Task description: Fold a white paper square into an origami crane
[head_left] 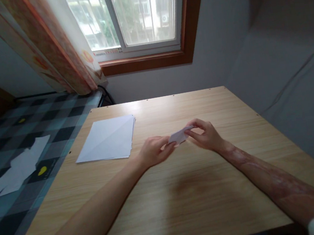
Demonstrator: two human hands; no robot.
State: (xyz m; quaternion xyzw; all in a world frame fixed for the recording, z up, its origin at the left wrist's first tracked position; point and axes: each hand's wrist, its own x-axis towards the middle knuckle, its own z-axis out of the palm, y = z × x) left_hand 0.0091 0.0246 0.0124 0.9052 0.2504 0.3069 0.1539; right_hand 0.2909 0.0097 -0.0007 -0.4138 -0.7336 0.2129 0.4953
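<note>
While both forearms are stretched inward from the near corners, a small piece of white paper (180, 135) is held between the two hands, above the middle of the bench (147, 219). Its left end is pinched by the left hand (156, 151), whose thumb and fingers are closed on it and pointed right. Its right end is gripped by the right hand (205, 136), with the wrist bent, the fingers curled leftward and their tips pressed to the paper. A stack of white sheets (108, 139) is laid toward the far left; cut paper strips (21, 166) are spread on the checked bed (5, 220).
</note>
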